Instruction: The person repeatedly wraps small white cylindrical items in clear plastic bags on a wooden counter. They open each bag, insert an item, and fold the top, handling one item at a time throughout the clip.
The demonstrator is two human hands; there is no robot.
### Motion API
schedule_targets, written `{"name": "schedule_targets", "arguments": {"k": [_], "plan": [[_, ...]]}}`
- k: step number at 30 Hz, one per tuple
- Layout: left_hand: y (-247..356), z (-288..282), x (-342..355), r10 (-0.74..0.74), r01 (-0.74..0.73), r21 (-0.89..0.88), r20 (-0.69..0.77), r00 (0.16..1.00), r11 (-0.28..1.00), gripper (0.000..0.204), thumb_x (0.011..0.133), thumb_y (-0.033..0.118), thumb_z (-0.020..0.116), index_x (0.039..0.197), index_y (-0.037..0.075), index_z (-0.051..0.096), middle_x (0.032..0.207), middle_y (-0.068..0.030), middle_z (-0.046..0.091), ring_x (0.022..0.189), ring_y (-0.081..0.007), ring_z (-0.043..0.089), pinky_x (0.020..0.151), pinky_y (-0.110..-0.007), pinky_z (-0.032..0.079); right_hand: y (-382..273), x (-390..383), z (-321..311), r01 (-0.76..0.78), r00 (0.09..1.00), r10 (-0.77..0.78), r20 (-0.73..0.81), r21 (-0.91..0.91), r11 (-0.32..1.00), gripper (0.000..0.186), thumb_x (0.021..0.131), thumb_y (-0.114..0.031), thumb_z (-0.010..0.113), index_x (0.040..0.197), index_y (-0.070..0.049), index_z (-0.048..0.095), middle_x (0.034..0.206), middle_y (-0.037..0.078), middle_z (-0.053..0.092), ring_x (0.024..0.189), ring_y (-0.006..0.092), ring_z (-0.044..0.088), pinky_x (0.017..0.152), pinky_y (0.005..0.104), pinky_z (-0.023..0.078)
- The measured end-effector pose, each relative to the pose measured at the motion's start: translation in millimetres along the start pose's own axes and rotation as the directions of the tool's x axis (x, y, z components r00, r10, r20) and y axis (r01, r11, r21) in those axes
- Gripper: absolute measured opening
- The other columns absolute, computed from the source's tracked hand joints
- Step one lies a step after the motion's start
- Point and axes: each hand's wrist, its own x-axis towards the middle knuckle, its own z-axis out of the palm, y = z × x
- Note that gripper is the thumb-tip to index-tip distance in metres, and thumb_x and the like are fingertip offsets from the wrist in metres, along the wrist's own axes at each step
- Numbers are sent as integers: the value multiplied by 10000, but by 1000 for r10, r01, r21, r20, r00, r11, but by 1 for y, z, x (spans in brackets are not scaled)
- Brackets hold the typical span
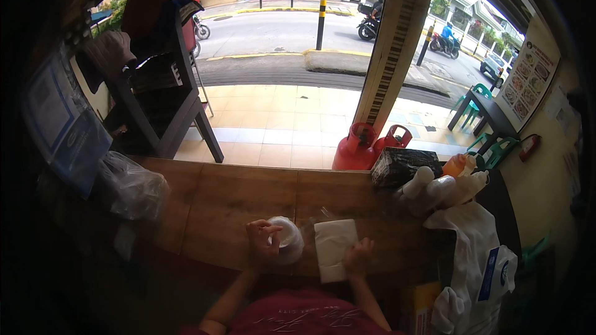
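At the near edge of the wooden counter (242,192), my left hand (263,239) is at the left side of a white, round, translucent plastic thing (290,245). Its fingers bend over the rim toward the middle; whether this is a roll or a stack of containers is too small to tell. To the right lies a flat white rectangle (334,242), like a pack of paper napkins. My right hand (360,256) has closed on its right edge. A small clear scrap of plastic (325,213) rests just beyond the pack.
Clear plastic bags (138,186) lie at the counter's left end. On the right are white bottles (428,187), an orange bottle (456,164), a dark box (400,166) and a white plastic bag (465,229). Red gas cylinders (355,152) stand beyond the counter; dark stacked furniture (167,111) stands left.
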Motion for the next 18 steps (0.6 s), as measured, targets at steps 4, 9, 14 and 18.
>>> {"name": "schedule_targets", "arguments": {"k": [4,9,14,18], "plan": [[32,36,-1,-110,154,-187,229,967,970,116,848,86,684,951,46,719,939,-73,645,887,-214,630,787,-326,504,-9,12,-3,-13,1000,15,-12,185,983,70,714,-92,671,719,-27,646,839,128,607,858,337,574,794,462,450],[43,70,-12,-422,677,-112,705,570,727,271,881,192,706,1063,-8,716,933,-122,731,840,-175,685,765,-316,537,-26,17,0,-364,929,182,323,708,605,194,737,-80,766,866,-13,638,863,101,678,715,243,665,641,348,524],[38,79,-18,-442,742,-212,688,576,637,283,861,206,746,1038,-14,731,929,-99,737,839,-126,673,749,-274,535,-31,22,-9,-685,727,-3,687,724,-73,234,783,-56,775,960,-12,630,880,80,673,748,155,665,661,280,538],[33,78,-19,-481,776,-241,667,569,583,271,856,196,755,1010,-26,733,918,-90,734,809,-116,668,733,-269,534,-28,21,-10,-752,654,-150,741,615,-238,153,816,-38,742,940,-10,656,875,65,665,772,139,663,656,265,533]]}}
